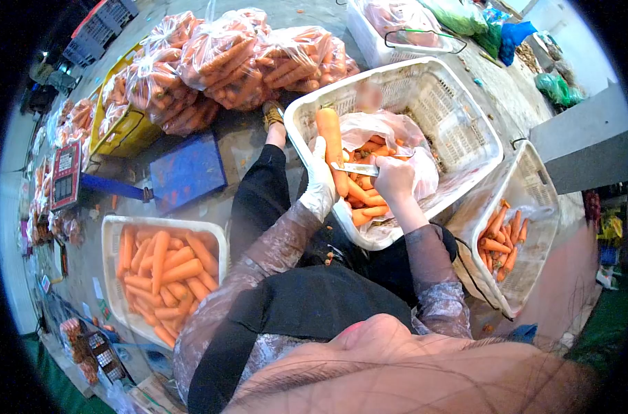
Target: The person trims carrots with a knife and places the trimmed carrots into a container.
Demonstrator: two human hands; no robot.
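Observation:
A large carrot (330,135) stands nearly upright in my left hand (319,181), which wears a whitish glove and has its fingers wrapped round the lower part. My bare right hand (394,178) is closed on the handle of a knife (355,168). The blade points left and its tip touches or nearly touches the carrot. Both hands are over a large white basket (461,103). Inside it, more carrots (370,200) lie in and beside a pinkish plastic bag (424,170), below my hands.
A white crate (223,257) full of carrots stands at lower left, another basket (543,207) with small carrots at right. Bagged carrots (220,58) and a yellow crate (138,131) are at upper left, near a blue scale platform (187,172). A grey beam (583,141) juts in at right.

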